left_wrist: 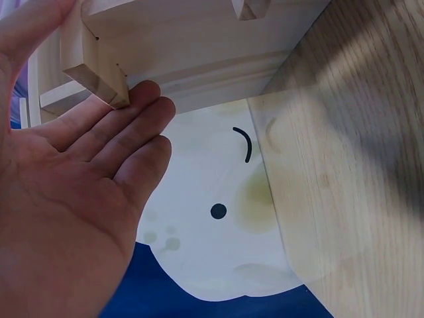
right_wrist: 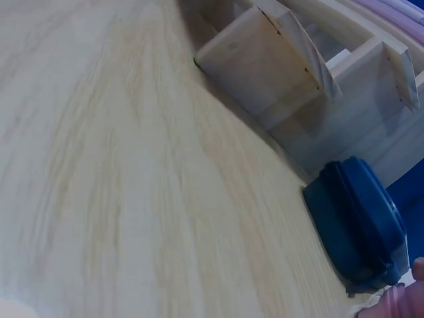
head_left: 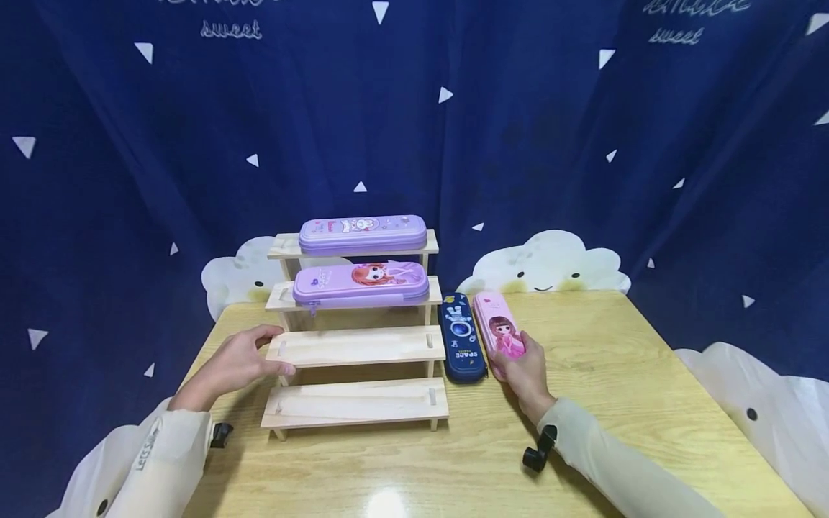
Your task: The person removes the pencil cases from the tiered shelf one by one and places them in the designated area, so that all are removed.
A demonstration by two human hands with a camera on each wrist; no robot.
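Observation:
A stepped wooden display rack (head_left: 356,347) stands on the table. My left hand (head_left: 236,363) grips the left end of its second-lowest step, thumb at the front and fingers behind. From the left wrist view, the fingers (left_wrist: 142,126) reach under the step beside a wooden support (left_wrist: 99,76). My right hand (head_left: 527,370) holds the near end of a pink pencil case (head_left: 491,308) with a doll-like girl printed on it, lying on the table. Left of it lies a navy pencil case (head_left: 461,360) with an astronaut print, close against the rack's right side.
A lilac pencil case with a bunny (head_left: 388,229) rests on the top step. Below it sits a purple one with a red-haired girl (head_left: 330,283). Bare wooden table (head_left: 602,367) spreads right of the cases. A dark blue curtain (head_left: 537,122) with white cloud shapes hangs behind.

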